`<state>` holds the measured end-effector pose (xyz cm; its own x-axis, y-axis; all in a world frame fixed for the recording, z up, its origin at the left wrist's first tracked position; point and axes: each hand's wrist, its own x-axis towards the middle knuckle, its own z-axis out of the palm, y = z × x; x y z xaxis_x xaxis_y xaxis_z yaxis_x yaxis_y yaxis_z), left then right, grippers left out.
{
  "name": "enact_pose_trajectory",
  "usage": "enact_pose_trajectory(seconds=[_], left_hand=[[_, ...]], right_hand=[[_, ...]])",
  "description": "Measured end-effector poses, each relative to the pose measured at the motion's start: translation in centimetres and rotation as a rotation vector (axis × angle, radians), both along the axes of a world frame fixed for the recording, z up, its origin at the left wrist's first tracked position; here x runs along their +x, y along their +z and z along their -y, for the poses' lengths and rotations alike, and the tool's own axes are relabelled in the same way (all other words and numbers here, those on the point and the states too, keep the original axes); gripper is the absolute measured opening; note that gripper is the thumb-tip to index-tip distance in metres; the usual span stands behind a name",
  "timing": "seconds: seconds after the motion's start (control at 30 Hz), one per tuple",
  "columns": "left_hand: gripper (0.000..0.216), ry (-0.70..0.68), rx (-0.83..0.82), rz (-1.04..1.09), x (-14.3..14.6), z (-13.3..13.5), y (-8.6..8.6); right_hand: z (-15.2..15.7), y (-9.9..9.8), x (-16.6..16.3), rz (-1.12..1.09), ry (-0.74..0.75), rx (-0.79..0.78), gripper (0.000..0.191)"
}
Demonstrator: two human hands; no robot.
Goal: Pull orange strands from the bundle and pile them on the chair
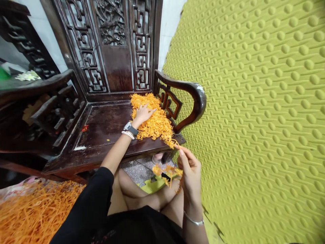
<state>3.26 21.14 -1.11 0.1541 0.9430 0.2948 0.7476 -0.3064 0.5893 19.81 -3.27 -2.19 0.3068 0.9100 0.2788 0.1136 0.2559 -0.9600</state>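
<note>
Left hand (143,113), fingers spread, flat on orange strip heap (152,117) atop carved wooden chair (106,125); right hand (190,169), fingertips pinched on one orange strip (175,144).

A home, probably a living room used for piecework. Carved dark wooden armchair (111,67) against a white wall (167,23); green foam floor mat (254,101) stood on edge; terrazzo floor (138,171); orange strands (35,210) heaped on the floor.
</note>
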Motion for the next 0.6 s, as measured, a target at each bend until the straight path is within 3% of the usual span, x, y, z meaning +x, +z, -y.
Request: enact_pose_trajectory(seconds=[0.13, 0.27, 0.3, 0.37, 0.43, 0.53, 0.6], left_hand=[[0.051, -0.070, 0.129, 0.162, 0.1, 2.5, 0.9], [0.066, -0.535, 0.131, 0.655, 1.5, 9.8, 2.5], [0.068, -0.591, 0.107, 0.735, 2.1, 11.8, 2.5], [0.064, -0.522, 0.129, 0.808, 3.3, 15.0, 2.0], [0.053, -0.332, 0.210, 0.856, 4.6, 16.6, 1.0], [0.067, -0.092, 0.308, 0.933, 5.7, 16.0, -0.7], [0.071, -0.049, 0.370, 0.934, 5.5, 14.5, -1.5]], right_hand=[[-0.3, 0.0, -0.5, -0.091, 0.008, 0.007, 0.030], [-1.1, -0.3, -1.5, -0.176, -0.004, 0.050, 0.027], [-1.3, -0.4, -1.9, -0.179, -0.009, 0.059, 0.027], [-1.4, -0.4, -2.7, -0.158, 0.005, 0.074, 0.027], [-1.2, -0.3, -3.4, -0.113, 0.034, 0.082, 0.026], [-0.5, 0.3, -4.0, -0.039, 0.046, 0.073, 0.025], [-0.1, 0.5, -4.2, 0.002, 0.047, 0.037, 0.025]])
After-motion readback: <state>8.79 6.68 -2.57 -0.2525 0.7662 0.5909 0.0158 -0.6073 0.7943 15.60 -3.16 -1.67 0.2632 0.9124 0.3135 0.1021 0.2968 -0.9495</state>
